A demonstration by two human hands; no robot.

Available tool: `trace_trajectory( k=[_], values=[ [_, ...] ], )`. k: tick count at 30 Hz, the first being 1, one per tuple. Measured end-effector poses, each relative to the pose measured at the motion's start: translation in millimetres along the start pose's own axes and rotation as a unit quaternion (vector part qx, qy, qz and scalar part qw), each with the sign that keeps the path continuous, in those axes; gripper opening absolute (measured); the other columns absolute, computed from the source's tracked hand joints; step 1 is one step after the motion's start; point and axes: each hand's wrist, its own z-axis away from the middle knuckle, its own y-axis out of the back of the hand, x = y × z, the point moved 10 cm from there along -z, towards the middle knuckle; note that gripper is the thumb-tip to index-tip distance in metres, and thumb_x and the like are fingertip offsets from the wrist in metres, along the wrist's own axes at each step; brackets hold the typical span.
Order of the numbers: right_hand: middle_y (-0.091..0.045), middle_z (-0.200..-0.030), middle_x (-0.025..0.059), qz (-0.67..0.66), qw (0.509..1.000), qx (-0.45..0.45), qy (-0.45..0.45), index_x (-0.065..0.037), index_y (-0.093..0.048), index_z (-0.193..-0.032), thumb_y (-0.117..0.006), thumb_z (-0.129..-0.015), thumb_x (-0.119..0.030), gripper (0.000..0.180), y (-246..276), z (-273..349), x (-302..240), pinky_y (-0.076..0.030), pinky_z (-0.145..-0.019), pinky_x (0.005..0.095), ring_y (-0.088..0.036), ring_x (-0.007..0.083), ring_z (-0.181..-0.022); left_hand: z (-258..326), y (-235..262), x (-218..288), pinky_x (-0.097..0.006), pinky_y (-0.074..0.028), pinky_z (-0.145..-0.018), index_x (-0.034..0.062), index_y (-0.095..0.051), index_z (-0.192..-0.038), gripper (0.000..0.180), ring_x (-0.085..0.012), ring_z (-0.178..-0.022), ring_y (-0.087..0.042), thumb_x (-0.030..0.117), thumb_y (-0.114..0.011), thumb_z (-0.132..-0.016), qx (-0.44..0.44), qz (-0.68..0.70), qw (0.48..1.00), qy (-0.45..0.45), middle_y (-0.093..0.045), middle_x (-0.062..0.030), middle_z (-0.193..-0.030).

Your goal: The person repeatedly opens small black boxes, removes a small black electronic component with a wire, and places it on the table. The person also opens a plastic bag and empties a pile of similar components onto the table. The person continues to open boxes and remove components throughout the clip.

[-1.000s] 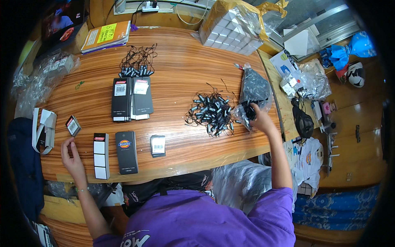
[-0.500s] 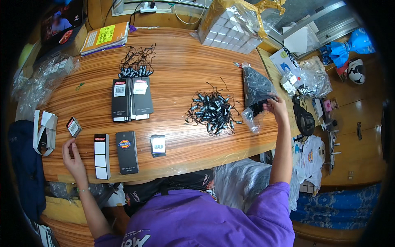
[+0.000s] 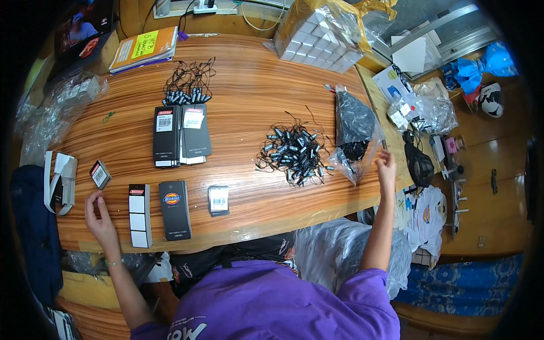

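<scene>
My left hand (image 3: 103, 222) lies open on the table's left side, holding nothing. Its fingertips are just below a small stack of tags (image 3: 100, 174). Close by stand a tall stack of white-panelled labels (image 3: 139, 218) and a stack of dark hang tags (image 3: 175, 212). Over at the right, my right hand (image 3: 386, 166) hovers beside a clear plastic bag (image 3: 355, 122), fingers loosely bent and apart, with nothing visible in them. Black corded pieces show at the bag's mouth. Left of it lies a loose heap of black tag cords (image 3: 296, 154) with small light-coloured pieces.
Dark tag stacks (image 3: 181, 136) stand mid-left, with more cords (image 3: 188, 85) behind them. A small label pile (image 3: 219, 200) lies near the front edge. White boxes in plastic (image 3: 317, 39) stand at the back. A looped white band (image 3: 60, 181) is far left.
My right hand has drawn away from the bag, down and slightly right. The bag's clear mouth lies more spread, showing more of the black cords. My left hand has stayed in place.
</scene>
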Motion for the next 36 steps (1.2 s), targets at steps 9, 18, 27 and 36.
trace_trajectory(
  k=[9,18,27,36],
  values=[
    [-0.057,-0.061,0.004,-0.136,0.97,-0.167,-0.113,0.001,-0.049,-0.111,-0.063,-0.077,-0.002,0.037,-63,67,19,-0.04,-0.044,0.0205,-0.053,0.0097,-0.049,1,4,2,-0.025,-0.04,-0.072,-0.0013,-0.056,-0.097,0.016,-0.0146,-0.084,-0.052,0.01,-0.046,-0.092,0.008,-0.004,1.0,-0.006,-0.058,-0.0059,-0.092],
    [-0.052,-0.067,0.0013,-0.167,0.985,-0.038,-0.009,0.001,-0.049,-0.107,-0.055,-0.081,0.004,0.026,40,56,-108,-0.038,-0.049,0.0193,-0.047,0.0061,-0.056,1,-2,-6,-0.026,-0.041,-0.078,-0.0025,-0.055,-0.096,0.016,-0.0163,-0.089,-0.052,0.01,-0.047,-0.092,-0.009,0.01,1.0,-0.003,-0.057,-0.0084,-0.095],
    [-0.057,-0.079,0.0037,-0.237,0.964,-0.115,0.044,0.001,-0.055,-0.1,-0.059,-0.084,-0.005,0.018,-11,49,-186,-0.043,-0.056,0.021,-0.054,0.0081,-0.066,0,-1,-4,-0.027,-0.041,-0.078,-0.0031,-0.055,-0.097,0.016,-0.0171,-0.087,-0.052,0.009,-0.047,-0.092,-0.01,0.015,1.0,0.001,-0.057,-0.0085,-0.094],
    [-0.062,-0.074,0.0083,0.016,0.982,-0.183,-0.033,0.001,-0.063,-0.089,-0.062,-0.083,-0.027,0.029,-63,54,-58,-0.045,-0.071,0.0283,-0.058,0.0166,-0.071,2,3,-5,-0.026,-0.041,-0.075,0.0,-0.057,-0.098,0.016,-0.0149,-0.084,-0.051,0.011,-0.048,-0.092,-0.004,0.009,1.0,0.01,-0.057,-0.0059,-0.094]
  ],
)
